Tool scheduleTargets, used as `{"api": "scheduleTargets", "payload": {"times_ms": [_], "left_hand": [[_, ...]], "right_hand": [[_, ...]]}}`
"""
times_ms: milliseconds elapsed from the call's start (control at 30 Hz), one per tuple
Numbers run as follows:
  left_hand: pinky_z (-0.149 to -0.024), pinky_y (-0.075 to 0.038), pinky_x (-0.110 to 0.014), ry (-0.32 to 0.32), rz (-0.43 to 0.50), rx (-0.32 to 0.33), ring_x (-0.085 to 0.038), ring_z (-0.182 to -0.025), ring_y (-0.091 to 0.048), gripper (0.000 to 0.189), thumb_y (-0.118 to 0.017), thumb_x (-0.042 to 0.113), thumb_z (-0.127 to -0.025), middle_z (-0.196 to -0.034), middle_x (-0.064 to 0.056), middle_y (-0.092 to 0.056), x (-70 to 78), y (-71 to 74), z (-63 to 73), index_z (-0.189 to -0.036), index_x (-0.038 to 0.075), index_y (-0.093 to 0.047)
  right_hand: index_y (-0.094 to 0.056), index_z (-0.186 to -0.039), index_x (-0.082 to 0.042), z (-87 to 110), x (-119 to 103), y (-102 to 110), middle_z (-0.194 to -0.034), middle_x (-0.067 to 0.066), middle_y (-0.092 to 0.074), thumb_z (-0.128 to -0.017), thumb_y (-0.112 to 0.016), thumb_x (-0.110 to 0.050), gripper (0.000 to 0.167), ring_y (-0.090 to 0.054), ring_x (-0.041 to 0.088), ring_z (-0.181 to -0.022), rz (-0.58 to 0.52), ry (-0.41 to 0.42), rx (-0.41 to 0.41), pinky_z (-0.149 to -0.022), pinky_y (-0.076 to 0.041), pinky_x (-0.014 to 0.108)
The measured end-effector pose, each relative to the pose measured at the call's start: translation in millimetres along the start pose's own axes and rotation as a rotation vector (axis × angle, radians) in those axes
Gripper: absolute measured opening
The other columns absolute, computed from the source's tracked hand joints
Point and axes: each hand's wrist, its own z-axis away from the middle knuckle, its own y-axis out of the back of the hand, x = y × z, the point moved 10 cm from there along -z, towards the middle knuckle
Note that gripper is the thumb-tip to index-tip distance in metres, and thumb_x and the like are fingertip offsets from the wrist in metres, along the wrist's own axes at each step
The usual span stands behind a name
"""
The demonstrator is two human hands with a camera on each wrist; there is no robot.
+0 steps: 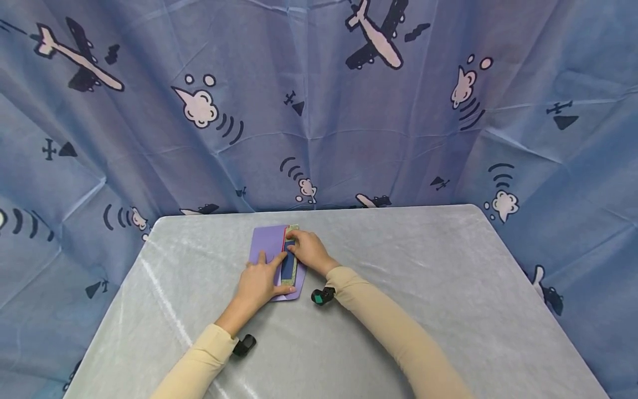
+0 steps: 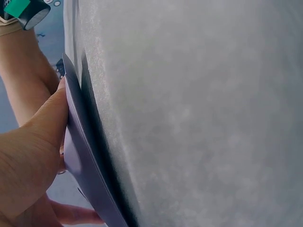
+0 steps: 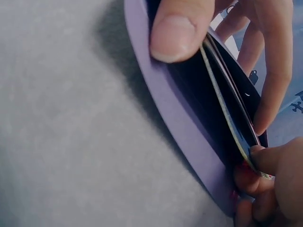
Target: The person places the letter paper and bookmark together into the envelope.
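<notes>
A purple folded cover lies on the table. A thin card with a dark blue middle and a patterned green border shows along its right part, beside a narrow red edge. My left hand spreads its fingers over the purple cover, with the thumb near its lower edge. In the right wrist view the left thumb presses the near purple flap, and other left fingers reach over the far side. My right hand pinches the edge of the card between thumb and fingers. The card's far end is hidden.
A pale grey cloth covers the table. Behind it hangs a blue curtain printed with planes and clouds. Dark wrist devices sit at both cuffs.
</notes>
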Motion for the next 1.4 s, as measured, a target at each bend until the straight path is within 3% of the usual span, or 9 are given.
{"api": "scheduleTargets", "payload": {"times_ms": [133,267,467,667,867,1133,1400], "left_hand": [[-0.066,-0.056,-0.057,0.006,0.011,0.000,-0.060,-0.088,-0.064,0.095,-0.078,0.069,-0.063,-0.131,-0.039,-0.056,-1.0,-1.3,0.1,-0.142,0.022,-0.055],[-0.065,-0.056,-0.057,0.005,0.004,0.007,-0.061,-0.087,-0.064,0.095,-0.079,0.069,-0.062,-0.129,-0.039,-0.056,-0.7,-2.3,0.8,-0.140,0.021,-0.056],[-0.065,-0.056,-0.057,0.005,-0.001,0.013,-0.061,-0.087,-0.064,0.096,-0.079,0.070,-0.062,-0.129,-0.039,-0.057,-0.2,-1.4,-0.5,-0.141,0.022,-0.055],[-0.071,-0.057,-0.057,0.019,0.011,-0.029,-0.062,-0.094,-0.063,0.095,-0.078,0.070,-0.064,-0.133,-0.038,-0.055,-0.6,-2.2,-1.1,-0.142,0.022,-0.054],[-0.073,-0.057,-0.058,0.037,0.019,-0.061,-0.063,-0.099,-0.062,0.096,-0.077,0.070,-0.065,-0.135,-0.039,-0.053,-2.1,-4.8,-1.3,-0.144,0.023,-0.052],[-0.072,-0.057,-0.057,0.027,0.026,-0.054,-0.061,-0.094,-0.063,0.095,-0.078,0.070,-0.065,-0.134,-0.038,-0.054,-1.5,-5.0,-2.1,-0.144,0.023,-0.052],[-0.072,-0.056,-0.057,0.031,0.023,-0.053,-0.059,-0.092,-0.064,0.095,-0.078,0.070,-0.064,-0.134,-0.038,-0.054,-2.0,-5.0,-1.4,-0.144,0.023,-0.052]], "right_hand": [[-0.067,-0.121,-0.013,0.3,-1.8,-0.8,-0.110,0.005,-0.075,-0.092,-0.069,-0.020,0.029,-0.068,0.020,-0.083,0.076,0.017,0.000,-0.083,-0.054,0.037],[-0.067,-0.121,-0.015,1.9,-0.8,-2.0,-0.109,0.006,-0.076,-0.091,-0.071,-0.027,0.033,-0.071,0.025,-0.090,0.133,0.008,0.000,-0.082,-0.055,0.041],[-0.069,-0.119,-0.016,2.3,2.2,2.0,-0.090,0.004,-0.076,-0.091,-0.071,-0.030,0.032,-0.069,0.019,-0.078,0.121,0.016,0.053,-0.069,-0.053,0.034],[-0.068,-0.119,-0.012,4.0,10.5,13.8,-0.062,-0.002,-0.052,-0.093,-0.068,-0.022,0.028,-0.044,0.009,-0.054,-0.028,-0.006,0.116,-0.052,-0.033,0.023],[-0.067,-0.122,-0.011,6.9,20.7,23.3,-0.065,-0.003,-0.050,-0.091,-0.069,-0.015,0.031,-0.042,0.008,-0.058,-0.013,-0.015,0.162,-0.056,-0.032,0.024],[-0.070,-0.118,-0.005,10.7,22.3,20.8,-0.075,0.002,-0.058,-0.087,-0.074,-0.014,0.033,-0.049,0.012,-0.069,0.047,0.005,0.128,-0.066,-0.039,0.028],[-0.075,-0.111,-0.009,8.9,27.6,21.9,-0.077,0.005,-0.068,-0.091,-0.069,-0.010,0.021,-0.053,0.011,-0.067,0.005,0.026,0.135,-0.067,-0.044,0.028]]}}
